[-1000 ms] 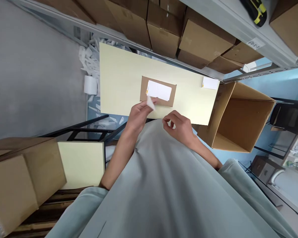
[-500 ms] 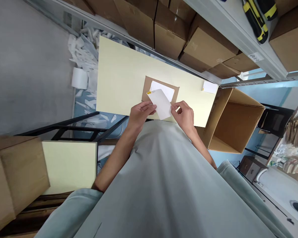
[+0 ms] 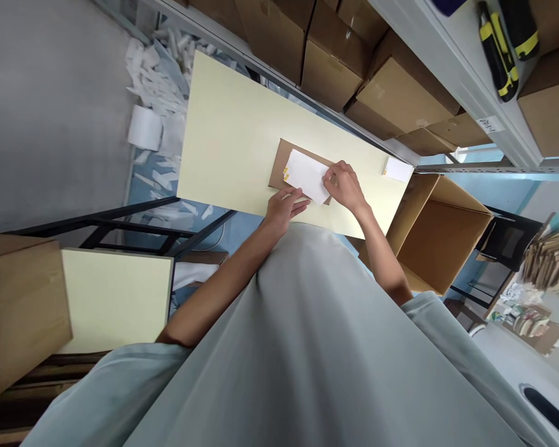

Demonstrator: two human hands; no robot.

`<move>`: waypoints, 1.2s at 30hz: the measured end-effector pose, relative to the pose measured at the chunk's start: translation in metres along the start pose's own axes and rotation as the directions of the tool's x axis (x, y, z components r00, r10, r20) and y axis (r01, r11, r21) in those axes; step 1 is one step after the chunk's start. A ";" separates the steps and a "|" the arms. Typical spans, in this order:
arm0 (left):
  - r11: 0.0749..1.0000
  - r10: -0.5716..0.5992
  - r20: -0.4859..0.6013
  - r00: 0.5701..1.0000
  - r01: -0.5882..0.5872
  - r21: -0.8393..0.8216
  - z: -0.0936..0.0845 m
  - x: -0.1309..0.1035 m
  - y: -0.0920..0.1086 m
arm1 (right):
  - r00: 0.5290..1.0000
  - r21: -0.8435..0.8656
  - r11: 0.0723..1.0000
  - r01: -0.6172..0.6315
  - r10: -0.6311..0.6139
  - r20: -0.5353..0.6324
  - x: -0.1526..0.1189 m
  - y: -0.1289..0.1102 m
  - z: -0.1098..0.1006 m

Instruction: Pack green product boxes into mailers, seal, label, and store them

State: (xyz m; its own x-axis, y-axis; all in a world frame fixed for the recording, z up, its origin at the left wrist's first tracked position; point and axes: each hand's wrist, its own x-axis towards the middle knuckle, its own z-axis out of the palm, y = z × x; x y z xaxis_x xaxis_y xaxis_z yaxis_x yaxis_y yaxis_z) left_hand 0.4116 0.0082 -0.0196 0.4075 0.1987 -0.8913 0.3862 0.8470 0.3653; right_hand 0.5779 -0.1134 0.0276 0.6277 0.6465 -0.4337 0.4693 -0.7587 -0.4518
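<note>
A white paper sheet (image 3: 307,177) with small yellow marks at its left end lies over a flat piece of brown cardboard (image 3: 278,164) on the pale yellow table. My right hand (image 3: 347,186) is closed in a pinch at the sheet's right end. Along the near edge of the sheet is my left hand (image 3: 284,208), its fingers stretched out and apart. Those fingertips meet the paper's edge, though I cannot tell whether they press on it. Another white sheet appears to be underneath, mostly covered.
A small white stack of paper (image 3: 397,169) sits at the table's right end. Beyond that stands an open cardboard box (image 3: 442,236). Brown boxes (image 3: 330,71) line the shelf behind, with yellow-black cutters (image 3: 499,56) above. White scraps (image 3: 161,81) and a white roll (image 3: 145,128) lie left.
The white sheet has been lowered from between both hands onto the cardboard, and turned to line up with it. My left hand has loosened its pinch; my right still grips the sheet.
</note>
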 end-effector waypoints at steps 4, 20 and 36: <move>0.999 0.016 -0.040 0.999 -0.015 0.032 0.006 0.008 -0.002 | 0.999 0.043 0.999 0.002 -0.004 0.046 0.027 0.012 0.004; 0.999 -0.033 -0.132 0.991 0.037 0.021 0.008 0.030 0.006 | 0.996 0.047 0.997 -0.058 0.054 0.078 0.057 0.021 0.018; 0.992 0.009 -0.199 0.980 0.016 0.126 0.012 0.039 0.007 | 0.980 0.003 0.983 -0.181 0.180 0.084 0.072 0.017 0.029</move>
State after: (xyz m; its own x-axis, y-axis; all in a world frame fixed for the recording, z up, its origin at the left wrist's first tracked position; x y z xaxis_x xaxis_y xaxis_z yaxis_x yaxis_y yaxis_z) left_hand 0.4399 0.0162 -0.0482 0.2385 0.3003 -0.9235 0.4940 0.7812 0.3816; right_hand 0.6130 -0.0778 -0.0339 0.6472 0.5036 -0.5723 0.3463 -0.8630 -0.3679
